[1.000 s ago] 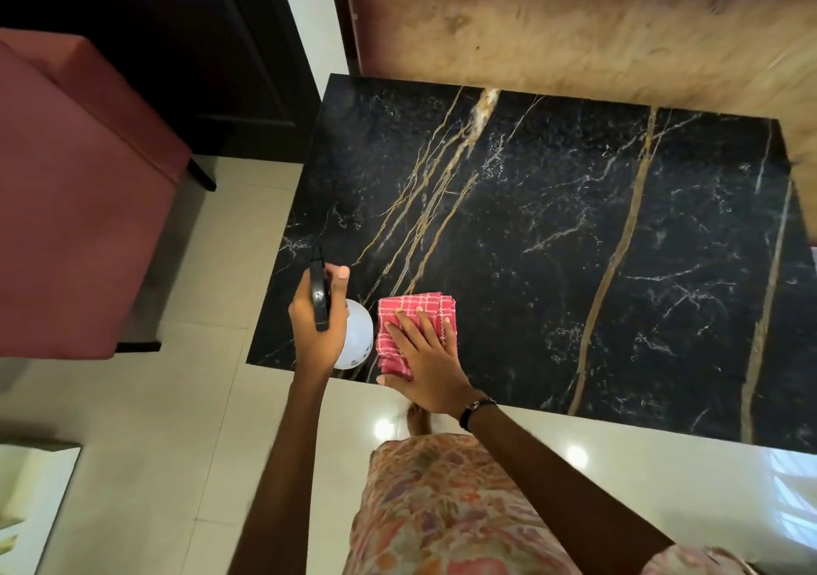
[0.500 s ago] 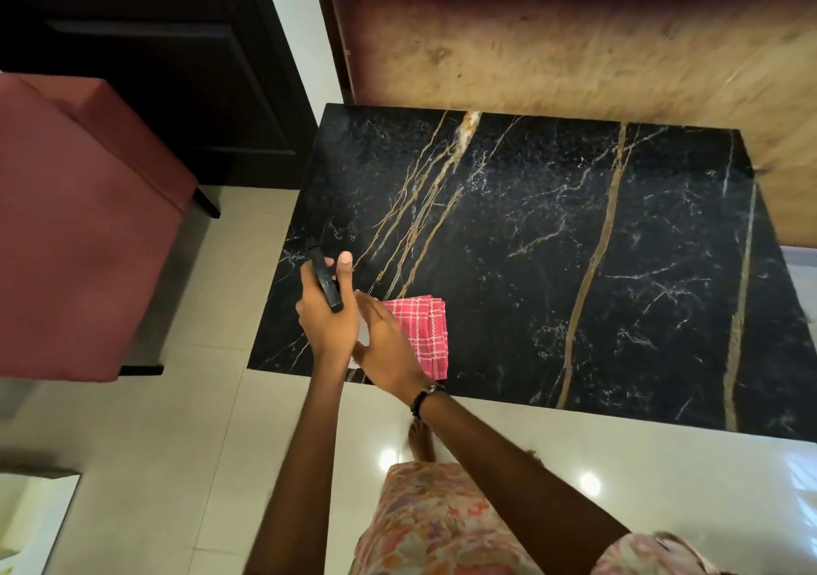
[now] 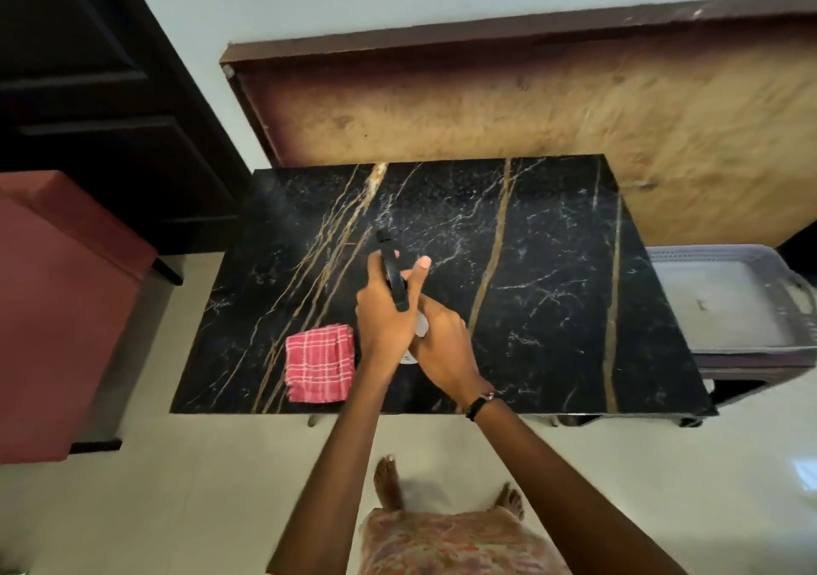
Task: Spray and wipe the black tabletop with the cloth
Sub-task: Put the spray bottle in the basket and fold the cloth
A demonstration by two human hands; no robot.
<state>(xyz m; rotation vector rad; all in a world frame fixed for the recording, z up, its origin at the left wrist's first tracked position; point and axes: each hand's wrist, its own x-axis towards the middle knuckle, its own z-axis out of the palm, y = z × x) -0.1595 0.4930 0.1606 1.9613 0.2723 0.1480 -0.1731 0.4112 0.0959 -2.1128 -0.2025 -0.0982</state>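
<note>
Both hands over black gold-veined marble tabletop. Left hand wrapped round black trigger head of white spray bottle; right hand cupping bottle body. Folded red-white checked cloth lies free nr front-left edge, just left of the hands.

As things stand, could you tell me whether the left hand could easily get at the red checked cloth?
Probably yes, once freed. The cloth lies flat and uncovered just beside the left hand, with nothing between them, but that hand now grips the spray bottle, steadied by the right hand.
</note>
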